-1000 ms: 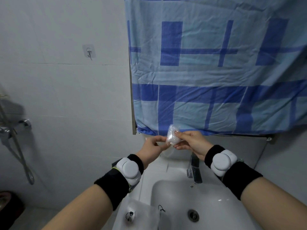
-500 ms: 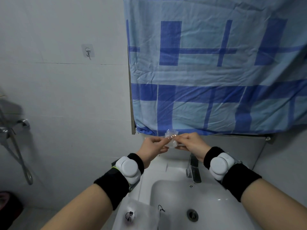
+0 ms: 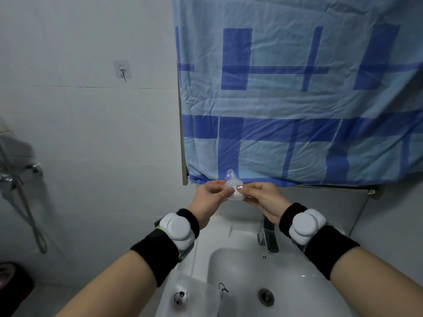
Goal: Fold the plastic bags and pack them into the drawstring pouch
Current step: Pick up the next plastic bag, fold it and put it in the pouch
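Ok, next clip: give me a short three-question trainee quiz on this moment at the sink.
1. True or false: both hands pinch the folded plastic bag in the air above the sink.
2. Where does the drawstring pouch lie? A) on the sink's left rim B) hung on the wall hook C) in the right hand
3. Fill in: behind the hands hangs a blue checked ____.

Key: 1 true, the left hand and right hand both hold it. 2 A. 3 cloth.
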### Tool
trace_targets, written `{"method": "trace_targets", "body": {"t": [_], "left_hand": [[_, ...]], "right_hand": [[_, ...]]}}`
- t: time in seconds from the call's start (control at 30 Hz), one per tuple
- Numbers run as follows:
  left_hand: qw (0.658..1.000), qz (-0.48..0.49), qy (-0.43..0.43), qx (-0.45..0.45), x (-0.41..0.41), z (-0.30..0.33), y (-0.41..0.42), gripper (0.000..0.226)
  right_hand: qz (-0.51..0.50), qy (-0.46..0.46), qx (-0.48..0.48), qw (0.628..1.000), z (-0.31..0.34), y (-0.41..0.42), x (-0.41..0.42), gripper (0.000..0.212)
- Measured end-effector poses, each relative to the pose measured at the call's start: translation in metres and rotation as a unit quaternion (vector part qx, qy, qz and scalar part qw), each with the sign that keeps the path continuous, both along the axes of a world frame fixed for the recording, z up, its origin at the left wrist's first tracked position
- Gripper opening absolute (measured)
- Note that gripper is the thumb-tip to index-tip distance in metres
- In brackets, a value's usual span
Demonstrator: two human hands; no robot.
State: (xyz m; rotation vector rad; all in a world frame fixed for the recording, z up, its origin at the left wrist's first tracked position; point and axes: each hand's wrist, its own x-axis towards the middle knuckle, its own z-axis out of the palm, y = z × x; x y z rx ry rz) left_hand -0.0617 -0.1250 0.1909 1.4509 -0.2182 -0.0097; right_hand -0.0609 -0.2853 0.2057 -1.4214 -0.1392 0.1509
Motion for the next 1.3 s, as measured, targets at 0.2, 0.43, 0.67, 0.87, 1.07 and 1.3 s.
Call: {"method": "trace_targets", "body": {"t": [0.2, 0.43, 0.67, 0.87, 1.07, 1.3], "left_hand": [[1.000, -0.027, 0.009, -0.003, 0.000, -0.005, 0.003, 0.005], [0.998, 0.003, 0.061, 0.000, -0.005, -0.002, 0.003, 0.030], [0.990, -0.071, 0.119, 0.021, -0.007, 0.001, 0.012, 0.034], [0.997, -0.002, 0.049, 0.067, -0.011, 0.001, 0.008, 0.028], [0.995, -0.038, -0.025, 0.093, -0.016, 0.004, 0.006, 0.014], [0.971, -0.041, -0.112, 0.205, -0.017, -0.002, 0.008, 0.033]], "right_hand": [[0.079, 0.052, -0.025, 0.995, 0.003, -0.007, 0.003, 0.024], [0.042, 0.049, -0.046, 0.997, -0.003, -0.005, 0.003, 0.022], [0.044, 0.065, -0.058, 0.995, -0.004, -0.004, 0.000, 0.029], [0.052, 0.082, -0.054, 0.994, -0.005, -0.005, -0.001, 0.028], [0.029, 0.087, -0.055, 0.994, -0.003, -0.006, 0.000, 0.017], [0.036, 0.102, -0.067, 0.992, -0.006, -0.007, 0.002, 0.025]]}}
